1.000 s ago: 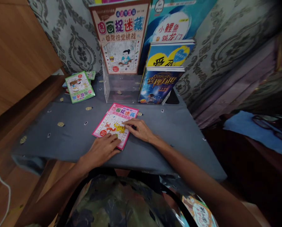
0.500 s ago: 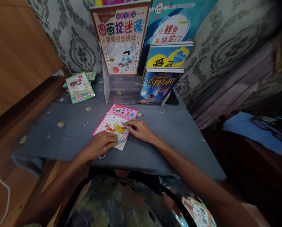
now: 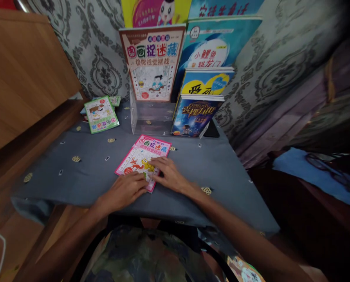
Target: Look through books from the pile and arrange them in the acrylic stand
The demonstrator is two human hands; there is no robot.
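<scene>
A pink-bordered picture book (image 3: pixel 151 145) lies on the cloth in front of me, its cover showing a red fox and a yellow tiger. My left hand (image 3: pixel 128 188) rests on its lower left part, palm down with fingers stretched over the cover. From the right, my right hand (image 3: pixel 169 174) lays its fingers across the tiger, the thumb near my left fingertips. Both hands press on the cover without wrapping round it, and they hide its lower part.
A clear acrylic stand (image 3: pixel 151 125) behind the book bears several upright books, with a dark blue one (image 3: pixel 192 117) in front. Left of it, a green-edged book (image 3: pixel 101 114) tops a small pile. A grey tablecloth (image 3: pixel 87 176) covers the table, whose front edge is close to me.
The book's lower corner was lifted, baring a white page; now the cover lies down. My hands have flattened and come closer together. The view has tilted up slightly.
</scene>
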